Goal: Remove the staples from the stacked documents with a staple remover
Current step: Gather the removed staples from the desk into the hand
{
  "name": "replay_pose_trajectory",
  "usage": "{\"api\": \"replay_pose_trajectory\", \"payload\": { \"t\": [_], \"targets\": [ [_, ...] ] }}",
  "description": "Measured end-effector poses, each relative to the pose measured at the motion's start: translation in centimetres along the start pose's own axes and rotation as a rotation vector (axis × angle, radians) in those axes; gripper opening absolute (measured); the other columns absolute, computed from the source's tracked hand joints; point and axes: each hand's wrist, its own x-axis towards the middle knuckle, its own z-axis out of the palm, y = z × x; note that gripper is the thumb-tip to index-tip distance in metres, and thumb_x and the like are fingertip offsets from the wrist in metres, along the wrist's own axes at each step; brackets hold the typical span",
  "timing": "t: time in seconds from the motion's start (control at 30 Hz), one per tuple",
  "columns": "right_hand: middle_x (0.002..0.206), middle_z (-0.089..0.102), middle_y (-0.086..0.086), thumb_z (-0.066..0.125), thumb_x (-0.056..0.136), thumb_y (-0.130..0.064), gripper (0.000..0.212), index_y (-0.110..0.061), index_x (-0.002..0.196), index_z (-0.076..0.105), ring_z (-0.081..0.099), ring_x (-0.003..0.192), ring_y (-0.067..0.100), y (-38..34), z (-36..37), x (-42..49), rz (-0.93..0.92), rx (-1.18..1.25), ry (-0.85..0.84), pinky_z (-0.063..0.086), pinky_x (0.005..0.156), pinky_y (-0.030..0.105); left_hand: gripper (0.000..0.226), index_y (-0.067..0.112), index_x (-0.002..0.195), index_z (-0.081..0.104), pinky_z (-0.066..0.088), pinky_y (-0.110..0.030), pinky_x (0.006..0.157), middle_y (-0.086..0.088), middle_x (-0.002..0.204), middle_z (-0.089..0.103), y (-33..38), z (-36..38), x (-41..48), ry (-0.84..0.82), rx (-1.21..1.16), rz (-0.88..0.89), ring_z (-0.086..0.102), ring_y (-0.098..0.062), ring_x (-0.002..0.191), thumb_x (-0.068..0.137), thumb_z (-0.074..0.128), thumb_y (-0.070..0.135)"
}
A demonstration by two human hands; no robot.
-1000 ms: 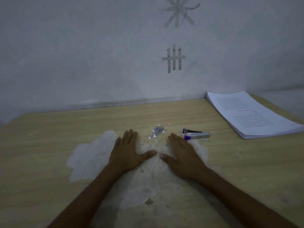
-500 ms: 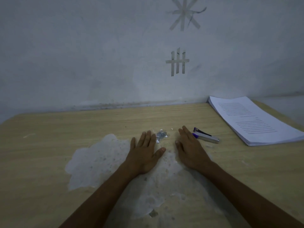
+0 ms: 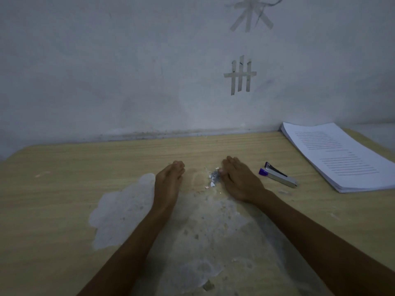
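- Head view, the hands: the left hand [image 3: 168, 181] stands on its outer edge on the tabletop [image 3: 64, 178] with its fingers straight and close together. Its grip is empty. The right hand [image 3: 240, 181] faces it from the other side, also with straight fingers, and its grip holds nothing either.
- Head view, between the hands: a small heap of staples [image 3: 214, 178], silvery bits mixed with white paper scraps, lies just beside the inner edge of the right hand. Whether that hand touches the heap cannot be told. The left hand is clearly apart from it.
- Head view, the tool: the staple remover [image 3: 277, 176], silver with a purple tip, lies flat on the tabletop between the right hand and the papers. Neither hand touches it.
- Head view, the papers: the stack of documents [image 3: 342, 159] sits at the far right of the tabletop, well apart from both hands, with its printed top sheet facing up and its edges fairly square. No staple shows in it, though the corners are too small and dim to be sure.
- Progress, as a judgement: the pulling looks finished or nearly so, since the tool is set down, the papers are put aside and loose staples are collected in one spot. With the two hands flanking the heap, the step in hand seems to be sweeping up the debris. What is left appears to be gathering and clearing it.
- Head view, the rest: a pale worn patch [image 3: 121, 210] spreads over the tabletop under the forearms, and tape strips [image 3: 240, 75] are stuck on the wall [image 3: 106, 71] behind.
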Motion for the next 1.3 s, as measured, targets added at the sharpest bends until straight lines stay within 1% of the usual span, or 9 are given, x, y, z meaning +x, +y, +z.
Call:
{"api": "replay_pose_trajectory", "payload": {
  "t": [0.03, 0.17, 0.3, 0.43, 0.53, 0.9, 1.03, 1.2, 1.3],
  "targets": [
    [0.156, 0.022, 0.015, 0.009, 0.096, -0.058, 0.075, -0.004, 0.146, 0.03, 0.014, 0.146, 0.025, -0.1, 0.2, 0.2, -0.016, -0.004, 0.001, 0.013, 0.119, 0.039, 0.036, -0.005, 0.127, 0.052, 0.042, -0.031, 0.102, -0.014, 0.121, 0.06, 0.0, -0.1, 0.1, 0.009, 0.01, 0.011, 0.057, -0.022, 0.115, 0.1, 0.041, 0.016],
    [0.159, 0.015, 0.009, 0.019, 0.103, -0.04, 0.057, -0.009, 0.15, 0.023, 0.006, 0.148, 0.018, -1.7, 0.9, -0.2, -0.109, 0.007, -0.055, 0.006, 0.118, 0.029, 0.04, -0.007, 0.13, 0.049, 0.043, -0.028, 0.099, -0.016, 0.125, 0.058, -0.2, -0.1, 0.7, 0.031, -0.005, -0.014, 0.056, -0.023, 0.117, 0.1, 0.042, 0.018],
    [0.159, 0.019, 0.0, 0.026, 0.102, -0.041, 0.055, -0.015, 0.15, 0.024, 0.01, 0.146, 0.009, -3.7, 1.3, -2.0, -0.219, 0.077, -0.069, 0.007, 0.113, 0.019, 0.039, -0.006, 0.127, 0.052, 0.045, -0.029, 0.097, -0.017, 0.122, 0.06, -0.4, -0.2, 0.9, 0.046, -0.039, -0.037, 0.059, -0.021, 0.111, 0.099, 0.044, 0.02],
    [0.16, 0.011, -0.01, 0.045, 0.089, -0.062, 0.081, -0.023, 0.153, 0.015, 0.013, 0.144, 0.006, -4.1, 1.2, -2.9, -0.221, 0.125, -0.08, 0.017, 0.115, 0.026, 0.039, -0.004, 0.122, 0.056, 0.046, -0.029, 0.094, -0.015, 0.117, 0.062, -0.5, -0.5, 0.9, 0.06, -0.042, -0.042, 0.061, -0.02, 0.106, 0.099, 0.043, 0.025],
    [0.161, 0.004, -0.007, 0.049, 0.082, -0.071, 0.097, -0.019, 0.153, 0.009, 0.008, 0.146, 0.009, -3.9, 1.7, -2.2, -0.211, 0.032, -0.055, 0.015, 0.117, 0.03, 0.039, -0.006, 0.121, 0.056, 0.047, -0.028, 0.093, -0.015, 0.114, 0.063, -0.4, -0.5, 0.7, 0.067, -0.032, -0.03, 0.061, -0.021, 0.106, 0.1, 0.043, 0.024],
    [0.156, 0.028, 0.004, 0.039, 0.102, -0.033, 0.052, -0.013, 0.148, 0.029, 0.025, 0.142, 0.016, -2.5, 1.8, 0.5, -0.202, 0.086, 0.064, 0.02, 0.112, 0.024, 0.037, -0.005, 0.117, 0.059, 0.049, -0.031, 0.094, -0.019, 0.115, 0.064, -0.5, -0.6, 0.9, 0.082, -0.049, -0.072, 0.063, -0.024, 0.105, 0.099, 0.045, 0.025],
    [0.154, 0.032, -0.001, 0.044, 0.097, -0.045, 0.057, -0.019, 0.147, 0.033, 0.034, 0.137, 0.014, -2.2, 0.6, 0.2, -0.231, 0.142, -0.014, 0.027, 0.109, 0.025, 0.041, -0.002, 0.116, 0.058, 0.048, -0.033, 0.095, -0.016, 0.114, 0.064, -0.1, -0.6, 0.8, 0.03, -0.186, -0.184, 0.062, -0.024, 0.106, 0.099, 0.043, 0.033],
    [0.158, 0.021, -0.004, 0.044, 0.098, -0.044, 0.055, -0.028, 0.148, 0.029, 0.018, 0.144, 0.014, -1.7, -0.8, 0.3, -0.353, -0.082, -0.214, 0.02, 0.116, 0.033, 0.045, -0.002, 0.114, 0.058, 0.047, -0.036, 0.097, -0.017, 0.116, 0.064, 0.3, -0.3, 0.8, -0.024, -0.451, -0.36, 0.061, -0.028, 0.109, 0.097, 0.044, 0.038],
    [0.156, 0.026, -0.001, 0.042, 0.1, -0.039, 0.048, -0.027, 0.146, 0.035, 0.019, 0.144, 0.015, -1.7, -1.2, 0.2, -0.413, -0.153, -0.231, 0.021, 0.116, 0.032, 0.045, -0.001, 0.111, 0.059, 0.045, -0.036, 0.1, -0.017, 0.116, 0.064, 0.4, -0.2, 0.9, -0.026, -0.523, -0.387, 0.061, -0.028, 0.109, 0.096, 0.045, 0.039]
  ]
}}
